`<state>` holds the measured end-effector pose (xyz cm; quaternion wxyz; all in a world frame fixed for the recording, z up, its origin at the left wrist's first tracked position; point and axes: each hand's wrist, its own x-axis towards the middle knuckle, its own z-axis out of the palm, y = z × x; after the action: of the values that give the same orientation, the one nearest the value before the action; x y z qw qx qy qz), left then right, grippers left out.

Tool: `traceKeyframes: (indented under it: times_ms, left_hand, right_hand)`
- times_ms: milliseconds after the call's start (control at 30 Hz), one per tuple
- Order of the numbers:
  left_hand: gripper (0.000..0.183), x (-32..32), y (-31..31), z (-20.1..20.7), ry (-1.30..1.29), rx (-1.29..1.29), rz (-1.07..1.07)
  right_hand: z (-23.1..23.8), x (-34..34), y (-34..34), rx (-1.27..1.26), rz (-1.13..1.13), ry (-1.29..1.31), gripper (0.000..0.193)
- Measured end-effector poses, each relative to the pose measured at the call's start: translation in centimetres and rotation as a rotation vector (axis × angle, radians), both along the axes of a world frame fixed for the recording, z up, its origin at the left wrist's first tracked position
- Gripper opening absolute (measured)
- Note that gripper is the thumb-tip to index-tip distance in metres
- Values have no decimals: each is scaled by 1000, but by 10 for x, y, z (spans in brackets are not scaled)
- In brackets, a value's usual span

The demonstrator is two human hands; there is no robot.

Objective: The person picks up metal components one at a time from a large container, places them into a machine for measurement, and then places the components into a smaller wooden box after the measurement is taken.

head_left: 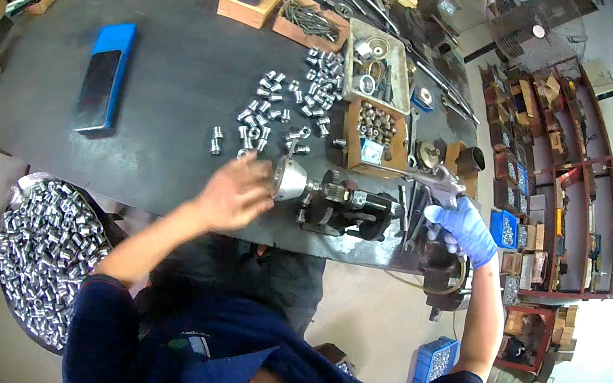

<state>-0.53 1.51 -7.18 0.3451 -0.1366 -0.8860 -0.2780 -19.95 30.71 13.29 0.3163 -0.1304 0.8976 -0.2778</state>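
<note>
My right hand (464,230), in a blue glove, is wrapped round the grip of a metal air blow gun (445,185). The gun's thin nozzle reaches left over the bench. My bare left hand (236,194) is beside the silver round chuck (290,180) of a dark bench fixture (356,210); motion smears its fingers, so whether they hold anything does not show. Just beyond those fingertips, shiny metal fittings (253,133) lie scattered on the dark bench (177,87).
A wooden box of small fittings (385,166) and a pale parts tray (353,44) stand behind the fixture. At left lie a phone on a blue box (100,85) and, lower down, a large tub of fittings (48,261). Shelves (571,181) line the right side.
</note>
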Motion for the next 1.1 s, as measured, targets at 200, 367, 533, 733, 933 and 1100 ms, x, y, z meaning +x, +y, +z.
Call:
traceKeyframes:
  times_ms: [200,367,533,733,933,1100]
  left_hand:
    - [31,19,57,-12,-111,-32,81]
    - [20,13,20,6,7,-45,389]
    - [31,-6,-95,-24,8,337,684]
    - [42,-67,-91,-46,-260,242,463]
    - [37,-71,-69,-51,-195,278,292]
    - [34,-63,-68,-49,-175,263,287]
  right_hand:
    - [12,61,49,-266,-260,187,39]
    - [-40,161,64,-308,-14,234,30]
    - [-103,192,62,-181,-162,36,37]
    - [-116,157,23,-43,36,170,42]
    - [-138,173,25,282,489,320,53]
    - [-133,179,51,-8,34,30,36]
